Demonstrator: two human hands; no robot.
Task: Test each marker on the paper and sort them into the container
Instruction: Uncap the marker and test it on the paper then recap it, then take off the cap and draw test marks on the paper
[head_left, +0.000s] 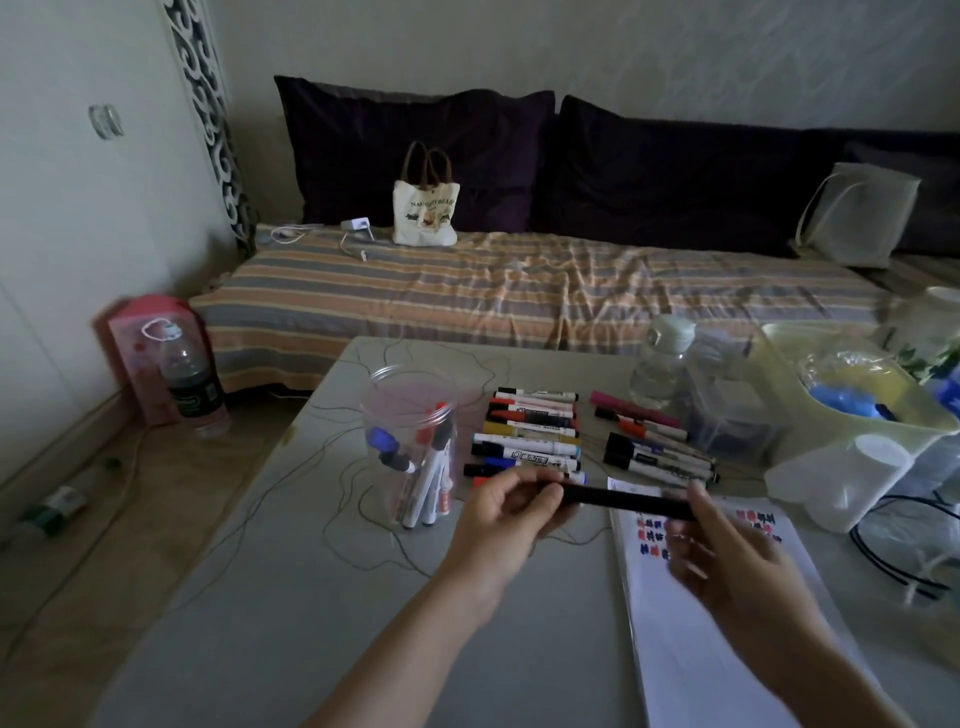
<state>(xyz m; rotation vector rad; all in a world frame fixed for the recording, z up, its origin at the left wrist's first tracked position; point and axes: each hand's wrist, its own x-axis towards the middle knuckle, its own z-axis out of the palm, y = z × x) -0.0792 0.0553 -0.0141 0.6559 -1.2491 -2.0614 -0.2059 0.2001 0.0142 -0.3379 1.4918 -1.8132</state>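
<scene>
A black marker (626, 500) lies level between my two hands, above the top edge of the white paper (701, 613). My left hand (506, 519) grips its left end and my right hand (727, 551) grips its right end. The paper carries several red, blue and black test marks near its top. A clear plastic container (410, 452) stands to the left with several markers upright in it. A row of loose markers (530, 431) lies behind my hands, and a second group of markers (652, 441) lies to their right.
Clear water bottles (662, 358) and a yellowish plastic bin (852, 395) stand at the table's right. A white cup-like part (878, 467) and black cable (893, 551) sit by the bin. A thin wire (343, 499) loops over the grey table. A striped sofa is behind.
</scene>
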